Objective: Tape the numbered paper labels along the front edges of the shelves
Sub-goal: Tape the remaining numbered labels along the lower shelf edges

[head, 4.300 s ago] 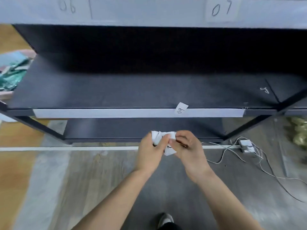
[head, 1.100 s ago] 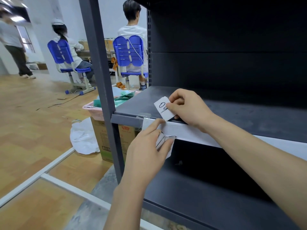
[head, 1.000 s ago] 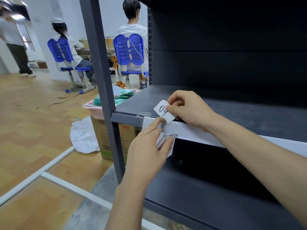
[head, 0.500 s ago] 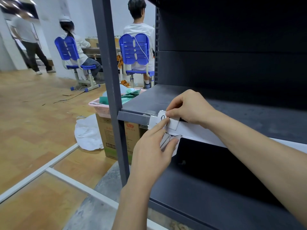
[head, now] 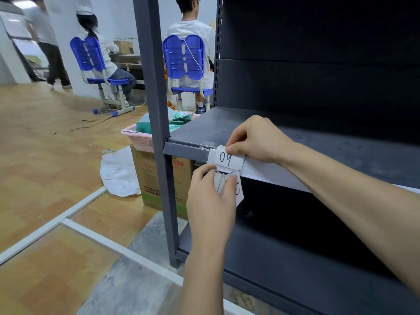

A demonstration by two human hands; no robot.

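r hand (head: 256, 142) pinches 09 label (head: 228, 159) onto shelf edge (head: 186, 152), l hand (head: 211, 201) grips spare labels (head: 239, 193) just below

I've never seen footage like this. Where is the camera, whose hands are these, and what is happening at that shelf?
There is no machine here. A person wears a wide-angle camera on the head, so this single picture looks forward and down at their own bare hands. The right hand pinches the top of a paper label marked 09, holding it against the white strip along the front edge of a dark shelf, near its left end. Just below, the left hand grips a small bundle of spare labels. Past the grey upright post, a pink basket sits on a cardboard box, and other people sit on blue chairs.
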